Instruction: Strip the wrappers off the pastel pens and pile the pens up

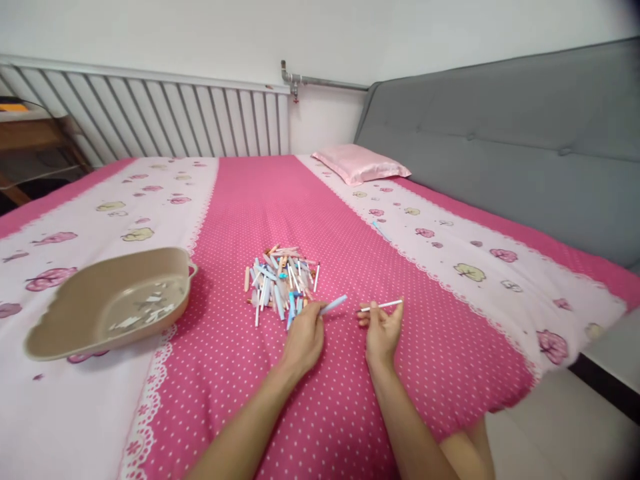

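Observation:
My left hand [305, 337] is closed on a light blue pen barrel [334, 305], which points up and to the right. A thin white pen refill [383, 305] with a dark end is pinched between the fingers of my right hand [383, 331]. The two pieces are apart. Just beyond my left hand lies a loose pile of pen parts [280, 280], with white, pale blue, pinkish and orange pieces mixed together. My left hand hides the pile's near edge.
To the left stands a beige plastic basin [107, 280] with white scraps [150, 310] in it. All lies on a bed with a pink dotted sheet [260, 220]. Farther off is a light blue stick [381, 231]. A pink pillow [360, 163] rests by the grey headboard [500, 120]; a radiator [165, 117] lines the wall.

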`<move>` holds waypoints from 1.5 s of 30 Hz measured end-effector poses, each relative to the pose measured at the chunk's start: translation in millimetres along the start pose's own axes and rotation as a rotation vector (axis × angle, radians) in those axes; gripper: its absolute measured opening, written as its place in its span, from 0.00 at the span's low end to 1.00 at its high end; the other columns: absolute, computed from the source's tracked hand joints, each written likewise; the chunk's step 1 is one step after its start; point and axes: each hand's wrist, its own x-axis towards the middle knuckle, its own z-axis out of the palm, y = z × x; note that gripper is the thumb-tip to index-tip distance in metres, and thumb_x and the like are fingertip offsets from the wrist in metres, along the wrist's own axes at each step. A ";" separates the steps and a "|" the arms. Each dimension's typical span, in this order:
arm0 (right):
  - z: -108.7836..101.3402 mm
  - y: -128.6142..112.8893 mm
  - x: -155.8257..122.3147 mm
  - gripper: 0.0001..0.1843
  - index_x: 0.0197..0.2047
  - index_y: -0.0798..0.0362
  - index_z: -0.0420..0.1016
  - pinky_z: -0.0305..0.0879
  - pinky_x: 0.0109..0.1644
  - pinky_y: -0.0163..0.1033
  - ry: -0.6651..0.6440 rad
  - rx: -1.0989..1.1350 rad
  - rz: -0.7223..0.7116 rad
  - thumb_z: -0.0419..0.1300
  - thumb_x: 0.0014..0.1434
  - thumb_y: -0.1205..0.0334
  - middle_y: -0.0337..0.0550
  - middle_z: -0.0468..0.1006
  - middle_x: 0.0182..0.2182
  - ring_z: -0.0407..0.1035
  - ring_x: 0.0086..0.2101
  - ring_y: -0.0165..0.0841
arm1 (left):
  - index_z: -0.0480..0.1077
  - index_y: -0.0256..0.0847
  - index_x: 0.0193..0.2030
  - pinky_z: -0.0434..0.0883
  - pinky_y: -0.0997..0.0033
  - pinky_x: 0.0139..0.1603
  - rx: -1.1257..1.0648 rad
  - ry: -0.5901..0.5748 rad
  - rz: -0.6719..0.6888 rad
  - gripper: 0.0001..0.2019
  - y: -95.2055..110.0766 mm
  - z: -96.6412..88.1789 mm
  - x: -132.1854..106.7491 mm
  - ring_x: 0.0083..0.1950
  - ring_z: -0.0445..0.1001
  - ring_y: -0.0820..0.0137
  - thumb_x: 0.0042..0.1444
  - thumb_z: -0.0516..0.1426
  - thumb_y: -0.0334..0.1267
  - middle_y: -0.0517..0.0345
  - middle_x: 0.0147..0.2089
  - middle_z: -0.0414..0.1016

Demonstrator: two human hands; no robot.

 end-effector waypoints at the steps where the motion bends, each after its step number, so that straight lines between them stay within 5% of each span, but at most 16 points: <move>1: 0.1 -0.2 0.8 0.48 0.65 0.53 0.28 0.65 0.24 0.31 0.013 0.015 0.007 0.56 0.54 0.51 0.39 0.76 0.28 0.68 0.22 0.27 | 0.66 0.38 0.45 0.65 0.67 0.44 0.026 -0.047 -0.008 0.15 -1.4 0.4 0.0 0.43 0.70 0.67 0.55 0.44 0.27 0.52 0.41 0.72; 8: 0.6 -4.7 0.0 0.49 0.65 0.52 0.25 0.67 0.23 0.32 0.004 0.029 0.048 0.56 0.53 0.49 0.42 0.77 0.30 0.71 0.24 0.30 | 0.67 0.39 0.44 0.65 0.68 0.42 0.203 -0.212 -0.024 0.16 -6.2 -2.7 2.9 0.41 0.71 0.66 0.54 0.43 0.26 0.51 0.39 0.73; 45: 0.1 -3.1 -1.4 0.41 0.62 0.47 0.44 0.65 0.25 0.32 -0.074 0.031 -0.036 0.62 0.50 0.56 0.34 0.73 0.24 0.68 0.23 0.28 | 0.68 0.37 0.46 0.64 0.68 0.44 0.178 -0.262 -0.009 0.17 1.4 -5.4 1.6 0.43 0.70 0.65 0.53 0.43 0.27 0.50 0.42 0.73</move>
